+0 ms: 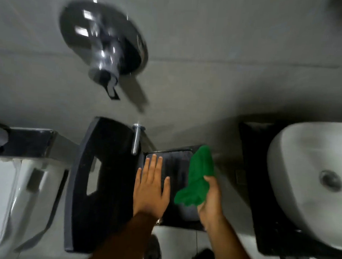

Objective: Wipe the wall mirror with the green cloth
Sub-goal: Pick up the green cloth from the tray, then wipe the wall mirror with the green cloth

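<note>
Nearest the camera are my two forearms reaching forward and down, view motion-blurred. My right hand (210, 199) has the green cloth (199, 175) bunched in it, fingers (208, 180) curled narrow round the lower end, thumb side hidden behind the fabric. The cloth looks soft, light and floppy: the upper part stands loose above my grip and drapes toward the wall, so it will fold and slip unless I keep a pinch on a thick wad of it; best held at the bunched middle, palm behind, so a flat pad faces the glass. Not fragile, not slippery, might drag if damp, cannot tell if it is wet. My left hand (151, 187) is spread wide and flat, holding nothing, palm down on or just over a dark panel (176, 164); contact not certain through the blur. Just left of that is a bigger dark curved panel (105, 185) with a chrome peg (135, 139) at its top. A white basin (309, 174) sits to the right on a dark tabletop (252, 172). Farther up, on the grey wall (209, 43), a round chrome tap fitting (103, 48). No wall mirror is plainly in view, so wiping looks not yet begun.
</note>
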Demonstrator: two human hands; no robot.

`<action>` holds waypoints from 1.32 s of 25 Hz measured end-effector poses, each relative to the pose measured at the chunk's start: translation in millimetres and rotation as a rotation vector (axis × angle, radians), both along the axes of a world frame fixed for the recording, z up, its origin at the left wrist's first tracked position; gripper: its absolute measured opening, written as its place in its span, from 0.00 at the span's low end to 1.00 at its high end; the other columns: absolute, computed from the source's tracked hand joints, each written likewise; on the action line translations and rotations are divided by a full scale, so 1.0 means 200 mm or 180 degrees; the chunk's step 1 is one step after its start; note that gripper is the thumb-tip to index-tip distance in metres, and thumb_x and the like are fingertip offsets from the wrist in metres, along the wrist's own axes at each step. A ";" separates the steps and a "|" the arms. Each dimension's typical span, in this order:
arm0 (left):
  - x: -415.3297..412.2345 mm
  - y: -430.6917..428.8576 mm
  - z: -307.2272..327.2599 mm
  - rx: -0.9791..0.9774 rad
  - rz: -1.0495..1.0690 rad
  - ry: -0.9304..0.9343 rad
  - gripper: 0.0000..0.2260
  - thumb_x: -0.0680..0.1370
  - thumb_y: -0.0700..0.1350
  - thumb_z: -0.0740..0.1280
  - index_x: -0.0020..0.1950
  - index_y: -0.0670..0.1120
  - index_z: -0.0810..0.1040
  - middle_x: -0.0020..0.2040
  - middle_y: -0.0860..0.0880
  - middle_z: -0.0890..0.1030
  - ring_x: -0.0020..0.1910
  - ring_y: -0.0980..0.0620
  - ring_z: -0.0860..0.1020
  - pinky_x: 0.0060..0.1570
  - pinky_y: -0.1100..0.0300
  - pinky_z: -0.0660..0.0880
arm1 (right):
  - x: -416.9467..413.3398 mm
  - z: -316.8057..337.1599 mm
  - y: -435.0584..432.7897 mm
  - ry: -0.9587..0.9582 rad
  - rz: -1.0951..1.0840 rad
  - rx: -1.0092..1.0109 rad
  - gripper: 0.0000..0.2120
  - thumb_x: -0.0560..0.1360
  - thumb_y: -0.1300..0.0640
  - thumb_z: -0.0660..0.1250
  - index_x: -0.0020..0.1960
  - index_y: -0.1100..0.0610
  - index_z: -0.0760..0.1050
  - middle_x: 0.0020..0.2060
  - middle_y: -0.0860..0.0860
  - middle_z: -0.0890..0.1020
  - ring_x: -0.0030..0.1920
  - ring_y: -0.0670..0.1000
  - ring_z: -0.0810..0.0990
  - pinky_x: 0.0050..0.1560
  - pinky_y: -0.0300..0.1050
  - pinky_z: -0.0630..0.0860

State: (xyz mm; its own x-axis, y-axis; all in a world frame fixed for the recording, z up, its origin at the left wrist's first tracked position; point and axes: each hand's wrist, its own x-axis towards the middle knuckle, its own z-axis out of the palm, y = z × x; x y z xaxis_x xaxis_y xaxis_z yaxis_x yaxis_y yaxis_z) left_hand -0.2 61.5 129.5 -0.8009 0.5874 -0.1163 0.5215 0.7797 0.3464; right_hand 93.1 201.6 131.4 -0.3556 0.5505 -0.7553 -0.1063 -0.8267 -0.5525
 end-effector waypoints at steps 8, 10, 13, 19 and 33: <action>-0.10 0.37 1.11 0.0888 -0.0476 0.1404 0.32 0.79 0.53 0.62 0.80 0.40 0.80 0.84 0.41 0.74 0.84 0.41 0.71 0.82 0.53 0.52 | 0.27 1.63 0.39 0.2078 0.0472 0.0060 0.44 0.53 0.45 0.83 0.64 0.63 0.83 0.65 0.66 0.82 0.55 0.66 0.88 0.62 0.62 0.80; -0.13 0.52 1.40 0.1298 -0.0564 0.1736 0.32 0.78 0.53 0.63 0.79 0.40 0.81 0.83 0.41 0.73 0.82 0.43 0.68 0.82 0.51 0.53 | 0.33 2.02 0.46 0.2382 0.0349 0.0499 0.38 0.69 0.45 0.75 0.76 0.59 0.72 0.74 0.61 0.74 0.67 0.64 0.82 0.73 0.65 0.70; -0.16 0.77 1.87 0.2058 -0.0838 0.2038 0.31 0.81 0.51 0.63 0.82 0.40 0.77 0.86 0.40 0.68 0.85 0.41 0.65 0.84 0.49 0.53 | 0.41 2.37 0.57 0.3005 0.0145 0.0982 0.21 0.79 0.54 0.63 0.66 0.63 0.82 0.66 0.65 0.82 0.64 0.63 0.85 0.69 0.62 0.77; -0.19 1.33 2.88 0.2928 -0.0782 0.2295 0.33 0.86 0.57 0.56 0.91 0.47 0.60 0.92 0.42 0.57 0.91 0.41 0.53 0.89 0.46 0.44 | 0.16 2.79 0.89 0.1773 -0.1875 0.3023 0.27 0.77 0.56 0.63 0.75 0.61 0.73 0.58 0.57 0.83 0.55 0.56 0.81 0.56 0.49 0.76; -0.48 1.96 3.49 0.2761 -0.0492 0.3989 0.34 0.87 0.59 0.56 0.93 0.50 0.56 0.93 0.46 0.48 0.93 0.43 0.46 0.89 0.42 0.38 | -0.38 3.18 1.81 -0.1677 -0.1758 0.7030 0.38 0.80 0.40 0.60 0.85 0.52 0.54 0.87 0.50 0.51 0.86 0.54 0.51 0.84 0.61 0.55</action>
State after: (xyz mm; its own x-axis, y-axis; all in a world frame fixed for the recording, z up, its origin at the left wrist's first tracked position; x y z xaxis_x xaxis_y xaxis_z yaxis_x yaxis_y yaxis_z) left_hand -95.8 452.9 826.7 -0.0458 0.2000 0.9787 0.8709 0.4879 -0.0589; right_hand 16.5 564.3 767.6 0.0122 0.3010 0.9536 0.3690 0.8850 -0.2840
